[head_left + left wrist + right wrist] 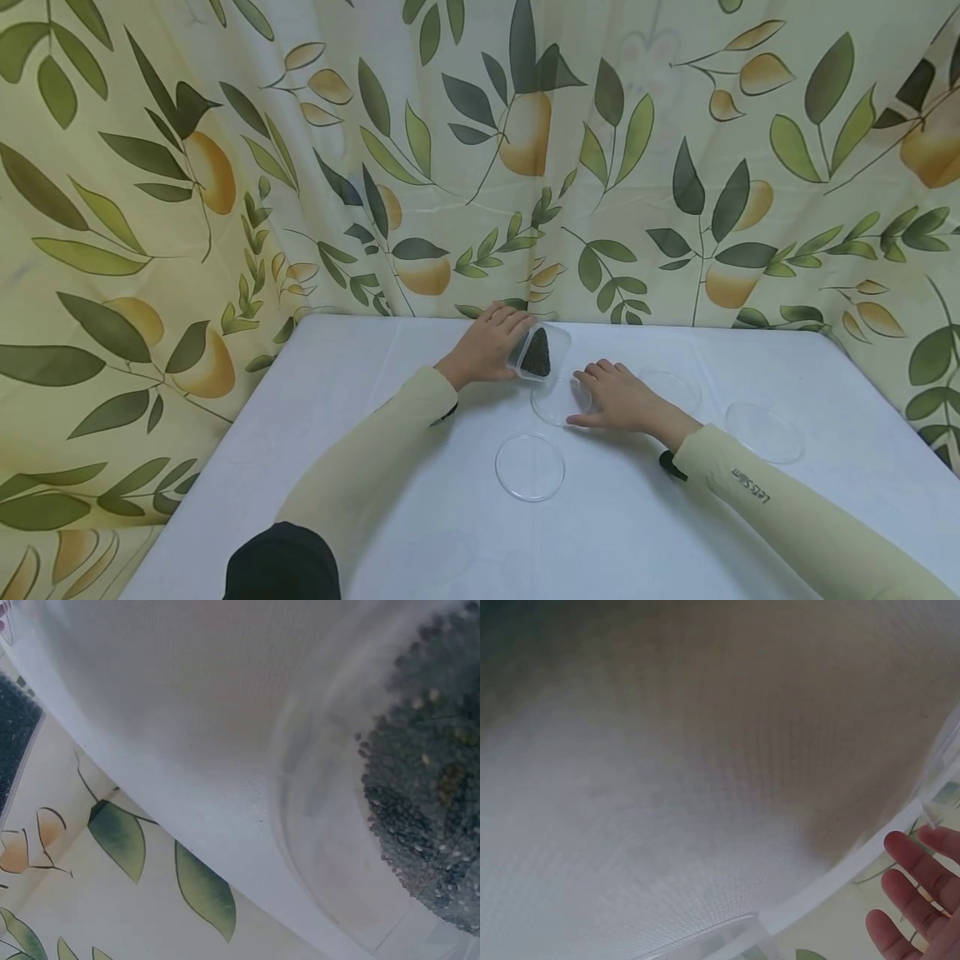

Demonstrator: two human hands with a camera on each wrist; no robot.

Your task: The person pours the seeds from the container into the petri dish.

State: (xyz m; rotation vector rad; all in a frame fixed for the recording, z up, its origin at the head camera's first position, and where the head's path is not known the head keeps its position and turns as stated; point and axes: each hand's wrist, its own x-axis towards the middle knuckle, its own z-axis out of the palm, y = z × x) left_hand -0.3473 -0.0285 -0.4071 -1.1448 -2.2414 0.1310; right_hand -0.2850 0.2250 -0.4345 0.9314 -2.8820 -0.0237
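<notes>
The container [558, 348] looks smooth plastic, its grains [536, 356] rough, the tablecloth [420, 533] matt.

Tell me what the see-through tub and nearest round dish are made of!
The tub is probably smooth plastic: its walls look cloudy-clear. The nearest round dish looks clear and glossy, with a thin shining rim: maybe plastic, maybe glass.

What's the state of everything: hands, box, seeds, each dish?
left hand: holding the clear box
right hand: fingers spread at the middle dish's rim
clear box: tilted, in the left grip
dark seeds: heaped inside the box
middle dish: no seeds visible
front dish: flat, no seeds visible
rear dish: flat
right dish: flat
</notes>
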